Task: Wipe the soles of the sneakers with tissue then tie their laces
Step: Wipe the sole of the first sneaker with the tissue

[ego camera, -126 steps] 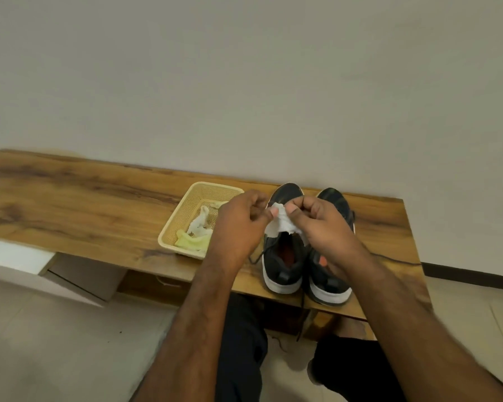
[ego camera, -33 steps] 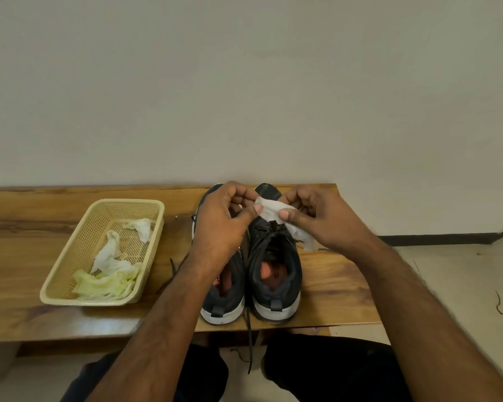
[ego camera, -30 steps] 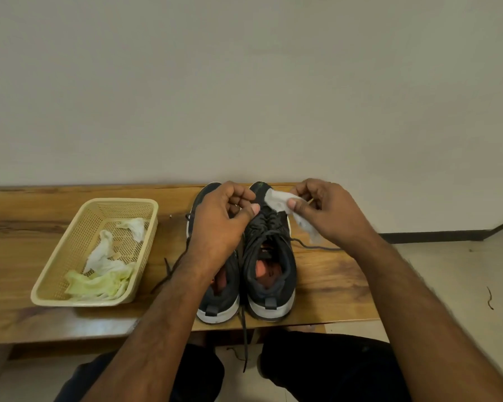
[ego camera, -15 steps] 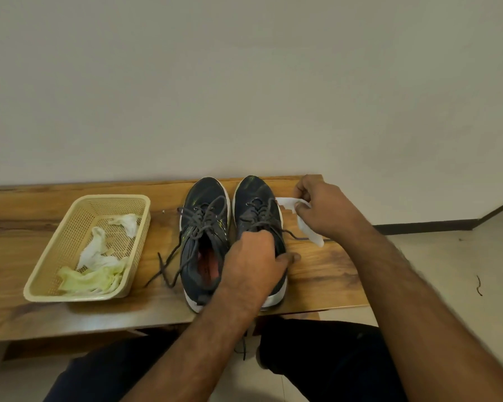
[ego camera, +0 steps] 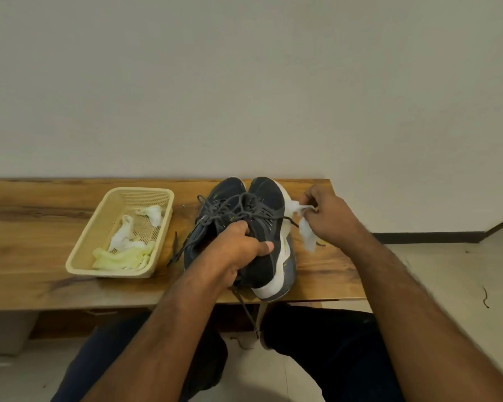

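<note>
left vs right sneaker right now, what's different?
The right sneaker is tipped onto its side, showing its white sole edge; the left sneaker sits flat on the bench. The left hand grips the right sneaker at its collar; nothing grips the left sneaker. Both are dark with untied grey laces.

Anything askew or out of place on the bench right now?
Right sneaker is tipped onto its side in the left hand, white sole showing. One loose lace hangs over the bench edge. Nothing spilled or damaged.
</note>
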